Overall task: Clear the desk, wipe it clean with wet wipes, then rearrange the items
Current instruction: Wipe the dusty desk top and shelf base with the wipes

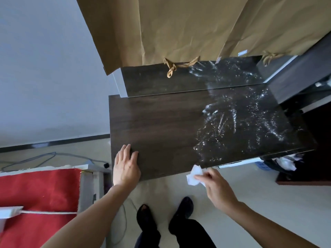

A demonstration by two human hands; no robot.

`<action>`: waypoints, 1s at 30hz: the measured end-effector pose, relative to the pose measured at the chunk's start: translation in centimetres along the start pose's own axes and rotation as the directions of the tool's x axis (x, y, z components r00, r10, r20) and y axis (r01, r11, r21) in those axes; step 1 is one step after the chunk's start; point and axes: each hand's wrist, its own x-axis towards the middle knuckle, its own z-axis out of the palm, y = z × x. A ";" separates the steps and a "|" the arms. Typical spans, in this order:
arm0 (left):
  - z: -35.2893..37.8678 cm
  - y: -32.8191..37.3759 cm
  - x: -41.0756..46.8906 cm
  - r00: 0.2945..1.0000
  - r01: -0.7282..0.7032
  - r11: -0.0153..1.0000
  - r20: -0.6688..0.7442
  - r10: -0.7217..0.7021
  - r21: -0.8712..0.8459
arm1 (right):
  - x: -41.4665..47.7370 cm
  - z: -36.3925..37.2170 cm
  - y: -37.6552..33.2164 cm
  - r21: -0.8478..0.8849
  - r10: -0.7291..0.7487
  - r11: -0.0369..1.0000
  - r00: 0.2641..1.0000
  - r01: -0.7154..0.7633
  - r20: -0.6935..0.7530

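Head view shows the left hand (pixel 126 167) laid flat and open on the desk's (pixel 161 131) dry near corner, likely bracing, while the right hand (pixel 217 189) pinches the wet wipe (pixel 194 176) just off the front edge beside the glistening half, and what looks like a dark bin (pixel 269 165) below holds crumpled white scraps.

Left hand (pixel 126 166) on desk (pixel 170 126) front-left corner, right hand (pixel 217 189) with wipe (pixel 194 176) before front edge
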 end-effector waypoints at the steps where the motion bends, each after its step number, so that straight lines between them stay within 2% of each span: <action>1: 0.2 1.4 0.5 1.000 -0.020 0.999 -0.004 0.020 -0.026 | 1.1 -1.5 0.9 0.013 0.043 0.999 0.997 -0.042 -0.058; 5: 1.8 7.3 2.9 0.999 -0.013 0.983 -0.045 0.005 -0.180 | 8.5 -7.0 4.2 0.009 0.230 0.972 0.941 -0.236 -0.248; 8: 3.4 11.2 4.9 0.992 0.104 0.963 -0.046 -0.119 -0.247 | 15.7 -8.2 5.1 -0.045 0.228 0.966 0.926 -0.253 -0.301; 11: 5.0 14.1 6.5 0.945 0.280 0.924 -0.093 -0.313 -0.261 | 22.3 -6.4 4.1 -0.047 0.154 0.984 0.953 -0.172 -0.260; 13: 6.1 15.4 7.1 0.904 0.352 0.897 -0.152 -0.400 -0.269 | 24.7 -4.0 2.8 -0.053 0.063 0.996 0.985 -0.072 -0.161; 16: 7.5 16.1 7.4 0.880 0.374 0.902 -0.226 -0.418 -0.214 | 25.0 -1.4 3.5 -0.097 -0.171 0.981 0.985 0.166 -0.037; 18: 8.1 16.1 7.5 0.879 0.385 0.909 -0.236 -0.414 -0.158 | 25.3 -2.2 7.1 -0.094 -0.191 0.978 0.981 0.187 -0.035; 22: 8.3 16.4 7.7 0.874 0.416 0.904 -0.231 -0.428 -0.100 | 27.6 -7.3 16.1 -0.179 0.059 0.980 0.987 -0.086 -0.149; 24: 8.2 16.6 7.7 0.877 0.429 0.899 -0.200 -0.437 -0.086 | 28.7 -7.8 17.2 -0.179 0.198 0.955 0.956 -0.238 -0.216; 25: 8.1 16.6 7.8 0.878 0.432 0.899 -0.192 -0.438 -0.078 | 28.8 -7.4 15.9 -0.167 0.209 0.954 0.949 -0.251 -0.234; 26: 8.0 16.6 7.9 0.878 0.436 0.897 -0.188 -0.441 -0.068 | 28.6 -6.5 13.7 -0.159 0.167 0.966 0.963 -0.203 -0.212; 28: 7.8 16.8 7.9 0.875 0.446 0.893 -0.186 -0.448 -0.055 | 27.1 -3.9 8.8 -0.126 -0.058 0.991 0.993 0.045 -0.100; 30: 7.7 17.0 8.0 0.873 0.449 0.892 -0.186 -0.450 -0.054 | 25.6 -2.1 6.2 -0.083 -0.293 0.952 0.956 0.293 0.016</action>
